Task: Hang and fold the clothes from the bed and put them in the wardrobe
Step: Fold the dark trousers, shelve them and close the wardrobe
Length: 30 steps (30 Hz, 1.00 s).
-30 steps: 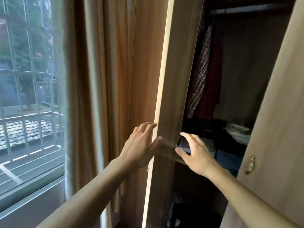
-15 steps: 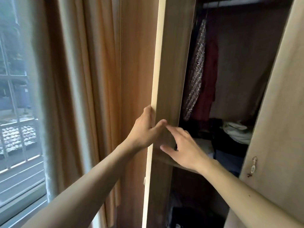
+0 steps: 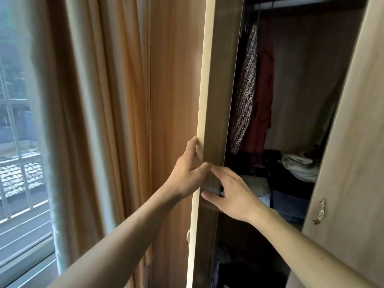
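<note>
The wardrobe stands with both doors swung out. My left hand (image 3: pixel 187 175) grips the pale edge of the left door (image 3: pixel 220 80), fingers behind it and thumb on its inner face. My right hand (image 3: pixel 234 196) rests on that door's inner face just below, index finger and thumb spread. A small dark thing shows beside its palm; I cannot tell what it is. Inside, a patterned garment (image 3: pixel 245 96) and a red garment (image 3: pixel 262 104) hang from the rail (image 3: pixel 291 3). Folded clothes (image 3: pixel 299 165) lie on the shelf. The bed is out of view.
The right door (image 3: pixel 353 142) with a small metal handle (image 3: pixel 321 210) fills the right side. An orange curtain (image 3: pixel 104 121) hangs directly left of the wardrobe, with a barred window (image 3: pixel 16 163) beyond it. A dark compartment lies below the shelf.
My left hand went from flat beside the door to gripping its edge. My right hand moved up onto the door's inner face. The view turned right, toward the wardrobe interior.
</note>
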Available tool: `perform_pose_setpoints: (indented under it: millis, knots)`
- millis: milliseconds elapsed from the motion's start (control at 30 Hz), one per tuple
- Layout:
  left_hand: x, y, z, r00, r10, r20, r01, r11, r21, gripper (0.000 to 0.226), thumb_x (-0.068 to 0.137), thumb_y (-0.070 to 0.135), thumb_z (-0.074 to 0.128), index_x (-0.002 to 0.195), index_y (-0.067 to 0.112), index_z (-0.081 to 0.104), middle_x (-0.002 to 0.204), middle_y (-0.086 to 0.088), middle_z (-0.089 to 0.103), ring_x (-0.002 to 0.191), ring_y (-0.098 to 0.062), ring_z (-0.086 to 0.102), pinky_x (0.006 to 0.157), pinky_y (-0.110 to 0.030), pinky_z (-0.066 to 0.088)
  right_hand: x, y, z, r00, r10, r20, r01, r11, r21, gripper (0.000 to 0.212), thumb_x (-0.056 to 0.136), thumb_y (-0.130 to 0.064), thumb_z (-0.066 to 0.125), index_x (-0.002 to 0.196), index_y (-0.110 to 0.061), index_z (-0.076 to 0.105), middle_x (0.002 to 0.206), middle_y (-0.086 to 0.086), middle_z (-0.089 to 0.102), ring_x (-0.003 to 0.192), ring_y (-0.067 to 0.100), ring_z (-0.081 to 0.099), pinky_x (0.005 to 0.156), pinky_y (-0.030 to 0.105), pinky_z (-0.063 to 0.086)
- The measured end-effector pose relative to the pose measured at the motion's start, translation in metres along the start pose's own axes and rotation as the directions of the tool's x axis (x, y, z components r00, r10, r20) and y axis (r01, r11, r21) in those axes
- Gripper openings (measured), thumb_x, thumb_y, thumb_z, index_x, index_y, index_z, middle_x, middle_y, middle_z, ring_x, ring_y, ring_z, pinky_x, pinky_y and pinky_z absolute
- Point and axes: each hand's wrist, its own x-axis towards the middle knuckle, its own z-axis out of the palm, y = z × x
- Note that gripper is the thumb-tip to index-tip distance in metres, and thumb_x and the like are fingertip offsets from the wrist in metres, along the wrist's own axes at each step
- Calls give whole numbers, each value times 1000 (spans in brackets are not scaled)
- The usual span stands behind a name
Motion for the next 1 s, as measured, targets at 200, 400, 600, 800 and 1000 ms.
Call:
perform_pose_setpoints:
  millis: [200,400,600,800,1000]
  knots:
    - [-4,6,11,991,136,13,-136,990,-30,62,96,6,57,127,54,33,112,48,50,111,20,50,83,-2,42,-18,3,-5,999,44,-29,-43,998,40,79,87,-47,67,151,-41,20,148,-14,38,139,8,35,108,40,44]
    - [2,-1,35,967,253,4,-250,957,-147,51,102,15,50,149,33,39,140,26,52,132,6,45,101,-9,41,-41,18,-19,988,145,-46,-143,989,42,80,89,-47,64,151,-48,15,146,-20,38,134,-5,33,106,37,46]
    - [10,0,68,927,375,6,-374,924,-84,51,104,11,45,153,23,35,154,12,39,143,0,31,116,-26,34,-63,44,-25,976,214,-41,-207,970,127,82,90,-41,65,147,-59,8,142,-34,34,136,-8,30,111,38,41]
    - [28,3,85,882,469,41,-470,883,8,55,101,24,55,152,19,36,158,5,36,144,-6,34,107,-39,47,-70,69,-40,976,200,-90,-193,978,84,66,95,-41,56,140,-62,12,139,-37,31,126,-22,30,111,28,37]
    - [38,16,126,858,513,-11,-507,852,130,56,99,25,60,151,16,39,158,5,34,146,-5,28,117,-33,34,-81,106,-63,979,196,-59,-189,975,115,70,93,-42,58,147,-54,15,148,-26,32,136,-3,33,109,28,37]
